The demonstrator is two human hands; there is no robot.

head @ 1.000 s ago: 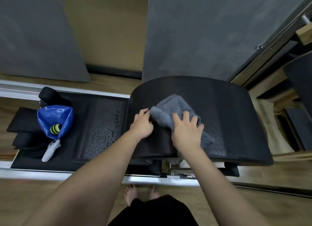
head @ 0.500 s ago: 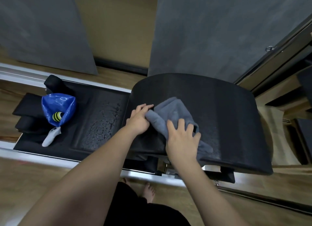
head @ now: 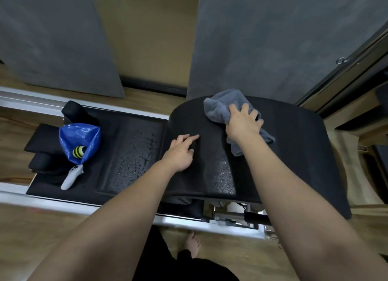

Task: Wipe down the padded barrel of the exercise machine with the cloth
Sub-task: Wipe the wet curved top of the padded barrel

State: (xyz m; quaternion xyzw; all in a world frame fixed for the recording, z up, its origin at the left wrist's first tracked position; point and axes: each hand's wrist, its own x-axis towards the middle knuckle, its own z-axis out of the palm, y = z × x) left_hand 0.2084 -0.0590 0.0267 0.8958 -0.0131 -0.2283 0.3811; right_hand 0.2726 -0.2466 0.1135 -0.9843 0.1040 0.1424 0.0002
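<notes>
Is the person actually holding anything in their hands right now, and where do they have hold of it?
The right hand presses the grey cloth by its middle onto the padded barrel. The left hand holds nothing, resting bare on the barrel.

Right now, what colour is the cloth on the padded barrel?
Grey. The cloth shows best in the head view, under the right hand.

Bare arms, bare foot [head: 194,244], black clothing [head: 184,268]

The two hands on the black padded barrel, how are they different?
The right hand presses the grey cloth near the far edge of the black padded barrel; the left hand rests bare nearer the front, holding nothing. Both lie palm-down.
</notes>
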